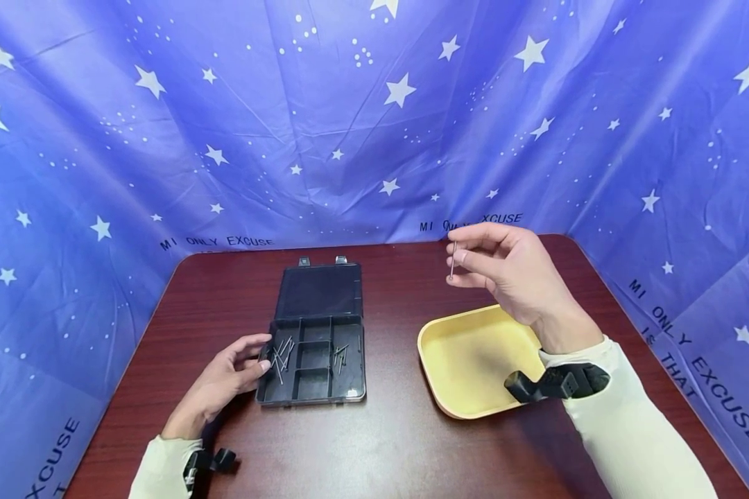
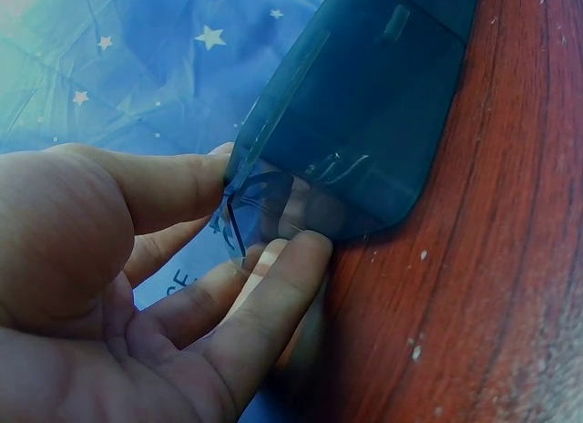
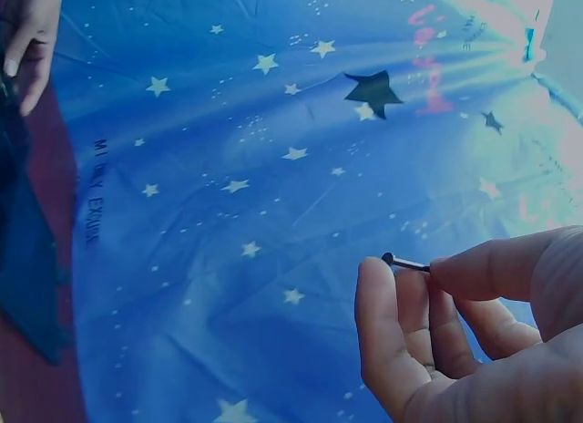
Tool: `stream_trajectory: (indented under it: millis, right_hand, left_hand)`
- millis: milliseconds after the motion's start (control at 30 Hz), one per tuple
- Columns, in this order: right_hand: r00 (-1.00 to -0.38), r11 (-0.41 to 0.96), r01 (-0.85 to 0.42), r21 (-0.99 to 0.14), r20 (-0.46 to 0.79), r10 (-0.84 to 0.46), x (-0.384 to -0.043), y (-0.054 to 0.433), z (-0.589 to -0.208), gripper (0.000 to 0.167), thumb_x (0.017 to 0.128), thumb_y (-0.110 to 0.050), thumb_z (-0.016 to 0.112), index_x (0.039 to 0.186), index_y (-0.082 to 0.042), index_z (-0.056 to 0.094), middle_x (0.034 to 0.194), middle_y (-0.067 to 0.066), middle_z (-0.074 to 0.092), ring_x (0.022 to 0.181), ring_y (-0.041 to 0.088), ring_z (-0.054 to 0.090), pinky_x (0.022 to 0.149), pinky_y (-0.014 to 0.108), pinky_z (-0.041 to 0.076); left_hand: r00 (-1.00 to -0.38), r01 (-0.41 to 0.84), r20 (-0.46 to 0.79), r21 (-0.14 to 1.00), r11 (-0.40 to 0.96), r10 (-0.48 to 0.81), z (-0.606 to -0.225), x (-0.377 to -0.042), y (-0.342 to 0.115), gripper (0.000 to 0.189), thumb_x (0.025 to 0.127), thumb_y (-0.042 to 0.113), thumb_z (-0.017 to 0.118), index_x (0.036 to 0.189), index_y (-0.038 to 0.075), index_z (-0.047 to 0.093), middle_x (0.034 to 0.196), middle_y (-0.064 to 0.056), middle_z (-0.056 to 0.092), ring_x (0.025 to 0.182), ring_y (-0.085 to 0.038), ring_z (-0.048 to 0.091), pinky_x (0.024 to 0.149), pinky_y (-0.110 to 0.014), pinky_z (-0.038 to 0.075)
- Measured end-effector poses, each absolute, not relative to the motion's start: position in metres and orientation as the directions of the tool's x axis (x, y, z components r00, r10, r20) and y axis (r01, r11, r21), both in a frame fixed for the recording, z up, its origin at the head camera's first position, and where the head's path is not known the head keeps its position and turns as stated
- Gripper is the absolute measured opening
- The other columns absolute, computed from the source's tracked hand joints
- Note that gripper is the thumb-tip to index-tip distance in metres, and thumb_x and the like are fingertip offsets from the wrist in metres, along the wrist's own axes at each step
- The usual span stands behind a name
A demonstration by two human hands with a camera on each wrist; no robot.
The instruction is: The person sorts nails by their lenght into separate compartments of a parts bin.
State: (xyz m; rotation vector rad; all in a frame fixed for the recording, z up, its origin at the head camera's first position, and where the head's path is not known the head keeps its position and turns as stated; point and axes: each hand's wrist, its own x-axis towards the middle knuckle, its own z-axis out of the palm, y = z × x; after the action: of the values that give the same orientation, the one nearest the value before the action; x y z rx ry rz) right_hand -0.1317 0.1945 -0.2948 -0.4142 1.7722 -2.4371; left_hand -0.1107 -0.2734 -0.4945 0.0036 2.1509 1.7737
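A black divided storage box (image 1: 312, 355) lies on the table with its lid (image 1: 321, 291) folded back. My left hand (image 1: 231, 371) grips the box's left side, its thumb at the rim; the left wrist view shows the thumb and fingers around a corner of the dark plastic (image 2: 364, 122). Several thin nails (image 1: 281, 359) lie in the left compartment, and several shorter ones (image 1: 340, 355) in the right compartment. Raised above the yellow tray (image 1: 452, 339), my right hand (image 1: 524, 270) pinches one nail (image 3: 408, 263) between thumb and fingers. This nail stands nearly upright, head downward, in the head view.
The dark red wooden table (image 1: 387, 450) carries the box on the left and the tray on the right. A blue star-patterned cloth (image 1: 362, 125) hangs behind and along both sides. Dark wrist cameras (image 1: 555, 382) sit on both forearms.
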Motion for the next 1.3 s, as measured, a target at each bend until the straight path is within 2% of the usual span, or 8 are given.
stream_trajectory:
  millis: [200,667,1000,1300]
  right_hand:
    - [-0.948,-0.340,-0.108,-0.934,0.200,-0.246,-0.134,0.193,-0.282,0.026,0.094,0.015,0.069,0.114,0.001,0.078,0.098,0.011,0.077,0.084,0.019,0.076,0.074,0.037,0.065]
    - [-0.942,-0.350,-0.106,-0.931,0.207,-0.265,-0.136,0.191,-0.284,0.027,0.094,0.016,0.068,0.116,0.003,0.076,0.098,0.010,0.076,0.086,0.021,0.078,0.075,0.037,0.065]
    - [-0.940,-0.332,-0.086,-0.939,0.187,-0.285,-0.139,0.177,-0.287,0.031,0.095,0.017,0.065,0.112,-0.004,0.079,0.095,0.010,0.077,0.083,0.020,0.077,0.075,0.038,0.065]
    - [-0.942,-0.329,-0.012,-0.944,0.121,-0.314,-0.145,0.142,-0.297,0.035,0.096,0.018,0.062,0.109,-0.010,0.079,0.095,0.008,0.075,0.081,0.020,0.076,0.074,0.037,0.065]
  left_hand:
    - [-0.937,-0.214,-0.263,0.952,0.218,0.231,-0.496,-0.111,-0.273,0.062,0.102,0.008,0.069,0.157,0.004,0.042,0.156,-0.031,0.044,0.108,-0.010,0.066,0.086,-0.035,0.061]
    - [-0.937,-0.212,-0.266,0.949,0.235,0.226,-0.497,-0.112,-0.274,0.060,0.102,0.008,0.068,0.157,0.005,0.043,0.154,-0.031,0.044,0.108,-0.010,0.065,0.085,-0.035,0.061]
    - [-0.936,-0.210,-0.262,0.951,0.226,0.234,-0.495,-0.113,-0.274,0.062,0.102,0.010,0.069,0.158,0.005,0.041,0.156,-0.031,0.044,0.108,-0.009,0.065,0.085,-0.035,0.061]
    - [-0.937,-0.212,-0.263,0.951,0.225,0.229,-0.496,-0.112,-0.276,0.061,0.102,0.008,0.069,0.157,0.005,0.042,0.154,-0.031,0.045,0.107,-0.010,0.066,0.084,-0.033,0.061]
